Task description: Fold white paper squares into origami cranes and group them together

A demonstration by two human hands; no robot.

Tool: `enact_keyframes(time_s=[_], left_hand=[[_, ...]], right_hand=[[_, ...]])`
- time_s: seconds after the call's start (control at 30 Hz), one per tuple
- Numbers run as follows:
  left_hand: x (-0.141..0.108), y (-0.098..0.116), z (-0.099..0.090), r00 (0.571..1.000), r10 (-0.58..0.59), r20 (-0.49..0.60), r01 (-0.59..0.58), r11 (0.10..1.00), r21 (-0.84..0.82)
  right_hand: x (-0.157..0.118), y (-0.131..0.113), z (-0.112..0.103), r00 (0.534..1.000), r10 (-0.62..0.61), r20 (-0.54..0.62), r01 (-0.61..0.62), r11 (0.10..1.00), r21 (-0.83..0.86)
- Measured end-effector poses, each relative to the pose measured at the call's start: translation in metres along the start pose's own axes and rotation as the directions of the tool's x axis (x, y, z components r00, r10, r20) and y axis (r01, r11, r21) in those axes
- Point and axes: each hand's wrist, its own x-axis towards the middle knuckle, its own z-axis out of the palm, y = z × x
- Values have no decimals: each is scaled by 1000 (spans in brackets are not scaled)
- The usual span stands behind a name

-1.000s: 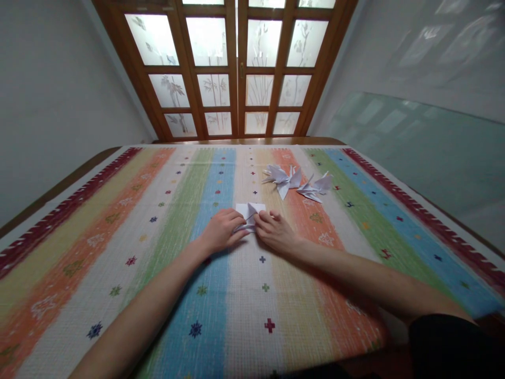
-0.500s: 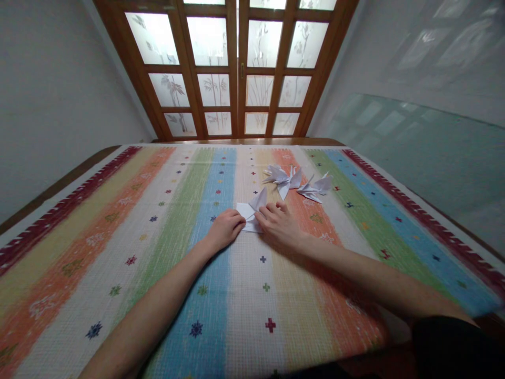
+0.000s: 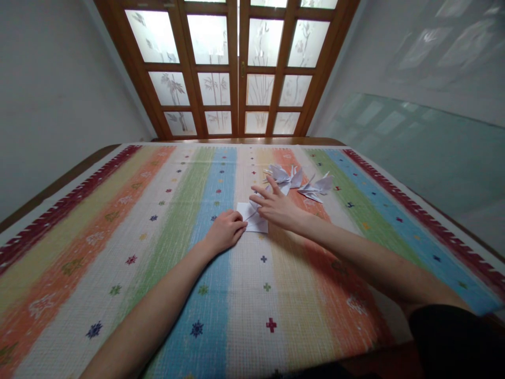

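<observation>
A small folded white paper [image 3: 256,225] lies flat on the striped tablecloth in front of me. My left hand [image 3: 226,230] is closed at the paper's left edge, thumb and fingertips pinching its near-left side. Over the paper's right part, my right hand [image 3: 276,205] is open with its fingers spread, covering the upper right of the sheet. Whether its lower fingers touch the paper I cannot tell. A crease line runs diagonally across the visible part of the sheet.
Beyond my right hand sit folded white paper cranes [image 3: 315,187], with more of them [image 3: 290,179] bunched just to the left. The colourful tablecloth [image 3: 158,284] covers the table. Wooden doors with frosted panes [image 3: 213,89] stand behind, and a glass panel [image 3: 414,142] leans at the right wall.
My right hand has risen slightly and spread its fingers. The paper flap that stood up beside it is now lower and mostly hidden behind the hand. My left hand stays nearly in place.
</observation>
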Motion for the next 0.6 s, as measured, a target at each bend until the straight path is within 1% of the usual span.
enact_keyframes(time_s=[0.17, 0.23, 0.3, 0.33, 0.37, 0.43, 0.47, 0.5, 0.53, 0.6], left_hand=[[0, 9, -8, 994, 74, 74, -84, 988, 132], [1, 11, -10, 990, 94, 100, -109, 983, 149], [0, 12, -10, 988, 107, 113, -122, 983, 137], [0, 12, -10, 987, 109, 114, -124, 984, 129], [0, 12, -10, 987, 109, 114, -123, 985, 124], [-1, 12, -9, 987, 107, 116, -121, 985, 122], [-1, 12, -9, 987, 106, 119, -121, 985, 126], [-1, 12, -9, 987, 104, 123, -121, 984, 131], [-1, 12, -8, 987, 101, 127, -118, 984, 137], [-1, 12, -8, 987, 95, 127, -113, 983, 145]], right_hand=[[11, -9, -1, 996, 89, -31, -90, 996, -29], [9, -13, 4, 988, 136, -70, -138, 990, -30], [3, -15, 11, 963, 229, -140, -229, 973, 22], [-2, -16, 15, 936, 301, -184, -293, 953, 74], [-7, -17, 20, 897, 382, -222, -359, 923, 139], [-18, -20, 28, 785, 554, -279, -478, 827, 297], [-23, -22, 33, 731, 623, -278, -510, 770, 384], [-27, -24, 37, 690, 675, -260, -522, 714, 468], [-29, -26, 41, 661, 715, -229, -523, 657, 543], [-31, -31, 48, 614, 779, -130, -523, 525, 672]])
